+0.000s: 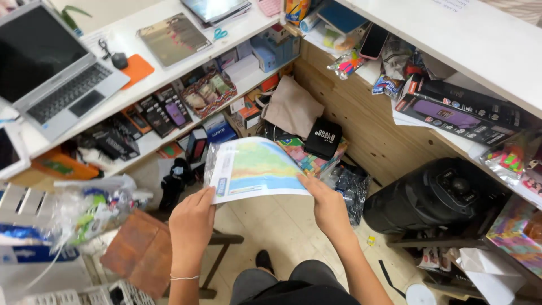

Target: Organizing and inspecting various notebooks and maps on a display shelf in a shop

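Seen from above, the person's dark-trousered lap sits at the bottom of the view. Just beyond it, the left hand (191, 225) and right hand (327, 204) each close around a lower corner of a glossy printed map sheet in a clear plastic sleeve (254, 169), holding it flat in the air above the tiled floor (282, 220). A black round speaker (432, 195) rests to the right. Farther off, cluttered wooden shelves (361, 121) hold packaged goods, and a silver open laptop (53, 70) sits at the white counter's (164, 70) left end.
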